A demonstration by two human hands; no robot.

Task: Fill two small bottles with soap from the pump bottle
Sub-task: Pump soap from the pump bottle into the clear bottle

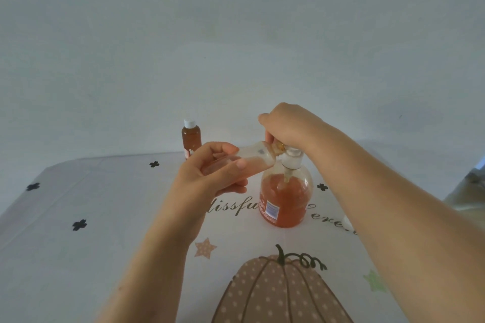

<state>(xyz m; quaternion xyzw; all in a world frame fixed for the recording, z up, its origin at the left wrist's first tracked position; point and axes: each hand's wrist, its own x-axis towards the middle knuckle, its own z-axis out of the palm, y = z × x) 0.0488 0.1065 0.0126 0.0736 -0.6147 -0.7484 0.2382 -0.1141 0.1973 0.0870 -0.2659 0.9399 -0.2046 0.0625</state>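
While the left hand [210,178] wraps its fingers round the tilted small bottle [252,158], the right hand [288,128] curls over the head of the pump bottle [287,191]. One hard push could spill soap [288,207] onto the table [110,191]! Filled bottle [191,139] at ten o'clock.

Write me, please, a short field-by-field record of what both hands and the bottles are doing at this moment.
left hand grip: holds open small bottle, tilted, mouth at the pump spout
right hand grip: fingers curled over the pump bottle head
pump bottle: upright, orange soap, partly full
capped small bottle: upright at far table edge, full-looking, untouched
surface: pumpkin-print tablecloth
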